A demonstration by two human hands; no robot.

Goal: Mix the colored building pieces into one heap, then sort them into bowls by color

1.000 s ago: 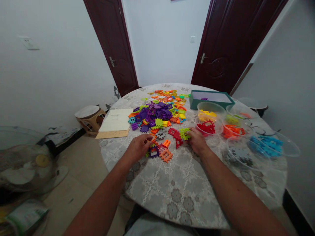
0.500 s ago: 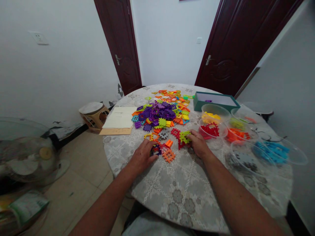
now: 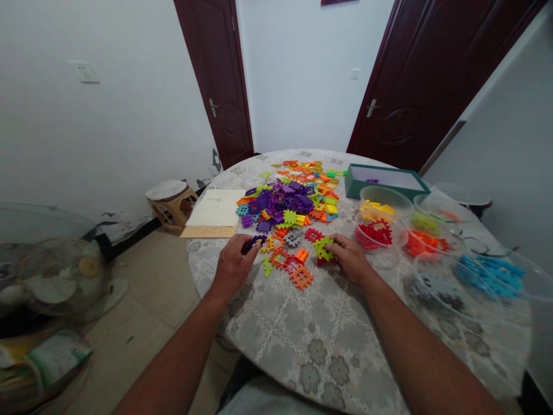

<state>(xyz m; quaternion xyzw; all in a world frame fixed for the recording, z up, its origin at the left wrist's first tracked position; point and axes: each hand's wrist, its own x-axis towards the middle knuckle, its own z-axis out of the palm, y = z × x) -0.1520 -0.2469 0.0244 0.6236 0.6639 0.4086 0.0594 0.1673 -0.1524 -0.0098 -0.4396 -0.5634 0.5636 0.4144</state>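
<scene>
Between thumb and fingers, my left hand (image 3: 234, 264) pinches a dark purple piece (image 3: 258, 240) at the left of the small loose pieces. My right hand (image 3: 349, 257) is closed on a yellow-green piece (image 3: 322, 248), with red pieces (image 3: 313, 234) behind and beneath it. Between the hands lie an orange square piece (image 3: 301, 277), a grey piece (image 3: 292, 238) and a small green triangular piece (image 3: 267, 266). Beyond them rises a mixed pile, mostly purple (image 3: 285, 197), with orange pieces (image 3: 302, 168) at the back.
Clear bowls on the right hold yellow (image 3: 377, 210), red (image 3: 375, 233), orange (image 3: 425, 243), blue (image 3: 492, 275) and grey pieces (image 3: 436, 290). A green box (image 3: 386, 187) stands behind them. Paper (image 3: 216, 208) lies at the left of the round table (image 3: 298, 334).
My left hand has moved left and away from the orange pieces with the purple piece, uncovering the green triangle. My right hand still holds the yellow-green piece. The view has shifted slightly.
</scene>
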